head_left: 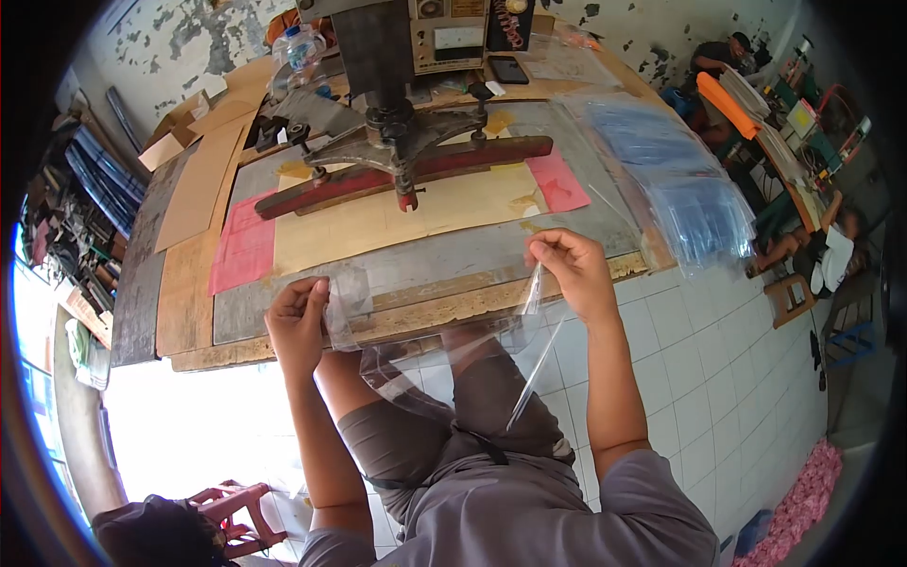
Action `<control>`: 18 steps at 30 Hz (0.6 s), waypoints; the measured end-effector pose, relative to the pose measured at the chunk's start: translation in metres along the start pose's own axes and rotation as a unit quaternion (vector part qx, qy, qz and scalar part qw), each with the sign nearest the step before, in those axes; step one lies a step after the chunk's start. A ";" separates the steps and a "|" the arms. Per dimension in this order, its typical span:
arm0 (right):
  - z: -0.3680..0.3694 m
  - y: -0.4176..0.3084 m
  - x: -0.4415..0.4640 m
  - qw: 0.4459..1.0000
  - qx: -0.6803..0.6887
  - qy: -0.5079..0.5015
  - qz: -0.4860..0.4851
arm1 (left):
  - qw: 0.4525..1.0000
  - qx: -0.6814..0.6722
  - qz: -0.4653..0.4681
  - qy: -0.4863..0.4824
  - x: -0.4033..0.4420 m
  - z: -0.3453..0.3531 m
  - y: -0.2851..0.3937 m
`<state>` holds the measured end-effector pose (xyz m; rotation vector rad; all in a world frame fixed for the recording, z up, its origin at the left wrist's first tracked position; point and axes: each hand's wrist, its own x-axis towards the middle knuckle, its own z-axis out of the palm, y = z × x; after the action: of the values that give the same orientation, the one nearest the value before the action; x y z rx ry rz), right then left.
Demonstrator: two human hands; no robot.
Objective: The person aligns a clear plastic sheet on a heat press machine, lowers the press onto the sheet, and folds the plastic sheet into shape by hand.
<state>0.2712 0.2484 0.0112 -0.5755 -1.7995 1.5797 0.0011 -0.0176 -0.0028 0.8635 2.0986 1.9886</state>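
A clear plastic sheet (411, 378) hangs between my two hands, over the table's front edge and my lap. My left hand (300, 321) pinches its left end and my right hand (567, 265) pinches its right end. Beyond them a press head with a long red bar (425, 172) stands over a yellowish sheet (378, 231) on the grey work plate (416, 274). Pink pieces lie at the sheet's left end (242, 248) and right end (559, 181). Whether the bar touches the sheet is unclear.
A stack of clear bluish plastic sheets (661, 161) lies on the right. Cardboard (210, 180) lies on the left. A phone (508, 69) and a bottle (302, 47) are at the back. Two people (836, 246) (723, 59) are at the far right. A pink stool (241, 515) stands lower left.
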 end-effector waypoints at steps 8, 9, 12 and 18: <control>0.006 -0.010 -0.002 0.999 0.033 0.029 0.017 | 1.000 0.002 -0.005 -0.006 -0.001 0.000 0.003; 0.006 -0.012 -0.003 0.999 0.032 0.027 0.015 | 1.000 0.002 -0.004 -0.007 -0.001 -0.001 0.003; 0.009 -0.016 -0.002 0.999 0.029 0.028 0.005 | 1.000 0.000 -0.001 -0.009 0.000 -0.002 0.002; 0.009 -0.018 -0.002 1.000 0.015 0.023 -0.006 | 1.000 -0.007 0.006 -0.013 0.000 -0.002 0.000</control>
<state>0.2672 0.2376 0.0280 -0.5819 -1.7384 1.5704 -0.0002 -0.0191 -0.0029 0.8962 2.0678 1.9837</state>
